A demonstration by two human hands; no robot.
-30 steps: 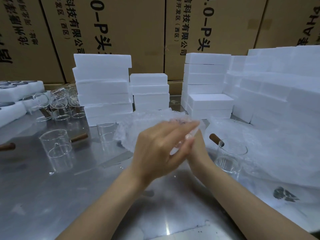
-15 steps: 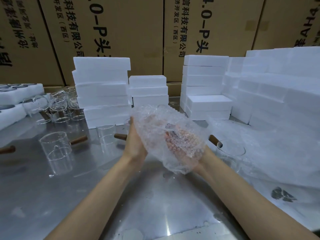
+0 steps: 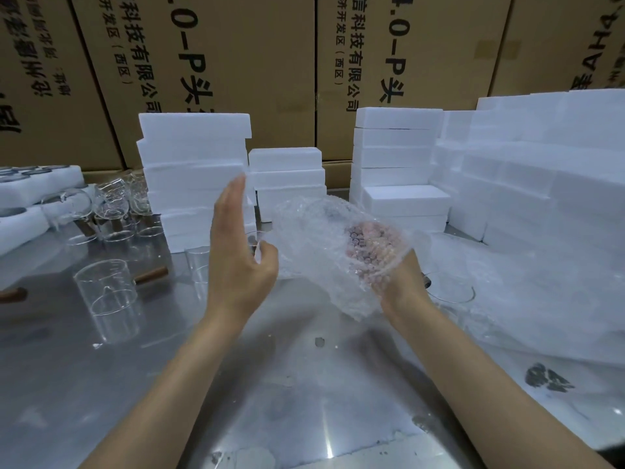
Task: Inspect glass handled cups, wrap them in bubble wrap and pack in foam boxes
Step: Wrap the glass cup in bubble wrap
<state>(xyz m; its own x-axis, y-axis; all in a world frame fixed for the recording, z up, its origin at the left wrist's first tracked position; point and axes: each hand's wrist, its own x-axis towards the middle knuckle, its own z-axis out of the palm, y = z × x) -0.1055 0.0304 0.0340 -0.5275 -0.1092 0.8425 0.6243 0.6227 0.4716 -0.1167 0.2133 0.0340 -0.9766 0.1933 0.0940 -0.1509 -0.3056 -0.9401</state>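
Shiny steel table point(image 3: 101, 401), white foam boxes point(image 3: 194, 170) stacked behind. Your right hand point(image 3: 399, 282) cups the clear bubble-wrap bundle point(image 3: 338, 252), cup presumably inside; left hand point(image 3: 236, 258) flat and spread just beside it. I'd fold loose edges snug.

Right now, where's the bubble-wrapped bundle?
Head view, centre: the bubble-wrapped bundle is held above the metal table in the right hand, with the open left hand just beside it.
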